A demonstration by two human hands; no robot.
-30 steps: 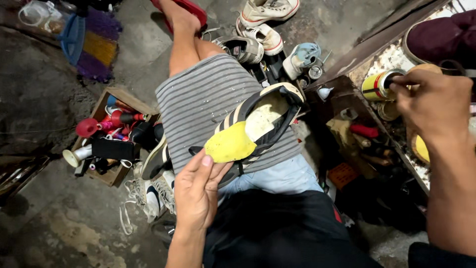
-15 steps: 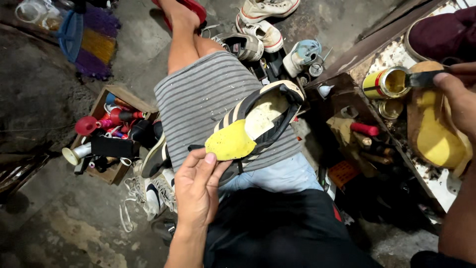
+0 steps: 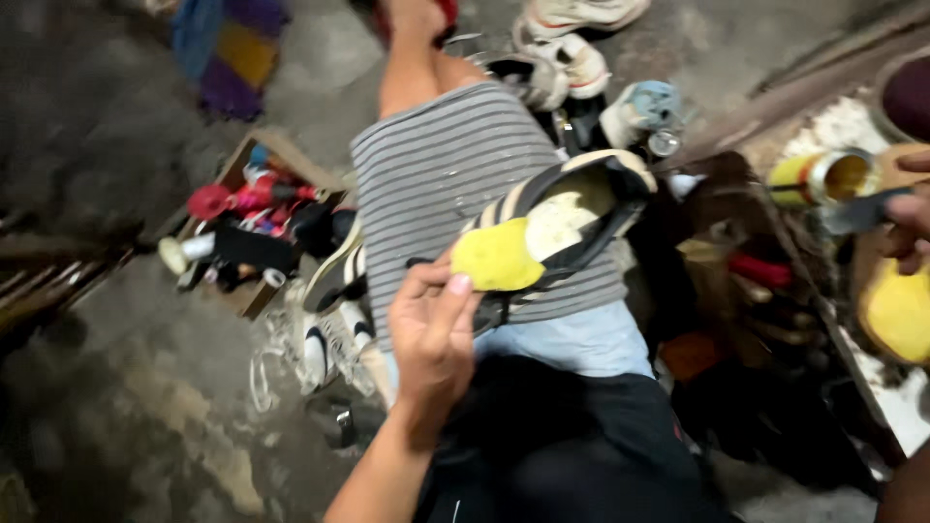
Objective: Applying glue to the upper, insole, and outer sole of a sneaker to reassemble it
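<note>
I am holding the black striped shoe (image 3: 567, 218) sole-up on the striped cloth (image 3: 455, 184) over my lap, my left hand (image 3: 433, 334) pinching its near end beside the yellow patch (image 3: 496, 260), the long axis running up and to the right toward the open yellow glue can (image 3: 823, 177). My right hand (image 3: 911, 228), well apart at the right edge, is closing around a dark flat tool (image 3: 857, 211) just beside that can, above a smooth yellow sole piece (image 3: 896, 312).

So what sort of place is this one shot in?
Most likely a small shoe repair spot on a bare floor. The left hand holds a black striped shoe, worn shoes lie about, and an open tin stands nearby.
</note>
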